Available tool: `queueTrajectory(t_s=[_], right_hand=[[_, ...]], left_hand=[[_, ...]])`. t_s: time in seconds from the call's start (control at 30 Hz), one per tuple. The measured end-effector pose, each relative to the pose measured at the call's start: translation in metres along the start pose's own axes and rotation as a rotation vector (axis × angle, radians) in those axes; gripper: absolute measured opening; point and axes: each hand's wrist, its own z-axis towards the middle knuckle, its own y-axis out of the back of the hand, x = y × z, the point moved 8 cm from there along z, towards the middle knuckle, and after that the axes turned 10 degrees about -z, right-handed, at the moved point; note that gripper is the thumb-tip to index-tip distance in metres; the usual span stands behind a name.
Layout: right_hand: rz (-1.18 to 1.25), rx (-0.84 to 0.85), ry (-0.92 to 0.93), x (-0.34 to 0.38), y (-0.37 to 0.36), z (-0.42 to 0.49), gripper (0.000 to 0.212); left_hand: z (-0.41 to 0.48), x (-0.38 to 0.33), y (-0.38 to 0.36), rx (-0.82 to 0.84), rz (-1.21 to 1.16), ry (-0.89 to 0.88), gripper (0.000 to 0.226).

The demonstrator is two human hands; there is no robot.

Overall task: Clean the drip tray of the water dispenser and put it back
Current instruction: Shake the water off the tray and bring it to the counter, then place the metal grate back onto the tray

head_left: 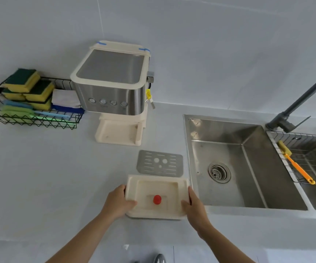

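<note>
Here, cream drip tray (158, 188) gripped at both ends over the pale counter (49, 177), just left of the sink (239, 168).

Left hand (118, 203) closed on the tray's left edge, thumb lying over the rim; right hand (193, 205) clamped on the right edge in like manner. Red float knob (157, 199) standing in the tray's shallow well. Perforated metal grate (160, 163) lying flat on the counter just beyond the tray, apart from it. Further back, water dispenser (113, 88) against the wall, base slot bare. At far left, wire basket (30, 118) holding sponges (30, 86) and folded cloths (65, 100). Orange-handled brush (296, 164) resting on the rack over the right basin.
</note>
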Motion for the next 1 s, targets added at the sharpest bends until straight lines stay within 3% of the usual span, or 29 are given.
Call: queueTrajectory(t_s=[0.27, 0.4, 0.53, 0.63, 0.77, 1.0], right_hand=[[-0.08, 0.017, -0.011, -0.008, -0.001, 0.006, 0.057], [-0.135, 0.054, -0.006, -0.002, 0.004, 0.009, 0.057], [-0.258, -0.042, 0.063, 0.024, 0.031, 0.028, 0.058], [-0.395, -0.103, 0.191, 0.058, 0.047, 0.052, 0.056], [-0.647, -0.017, 0.306, 0.09, 0.037, 0.088, 0.06], [-0.997, 0.139, 0.317, 0.089, 0.025, 0.125, 0.085]], left_hand=[[0.008, -0.004, -0.004, -0.018, 0.079, -0.017, 0.04], [0.015, -0.003, -0.004, 0.058, 0.13, 0.004, 0.035], [0.036, -0.028, 0.018, 0.007, 0.182, -0.055, 0.027], [0.056, -0.061, 0.021, 0.021, 0.131, -0.183, 0.061], [0.081, -0.095, 0.001, 0.116, 0.228, -0.315, 0.066], [0.11, -0.093, -0.027, 0.2, 0.48, -0.386, 0.082]])
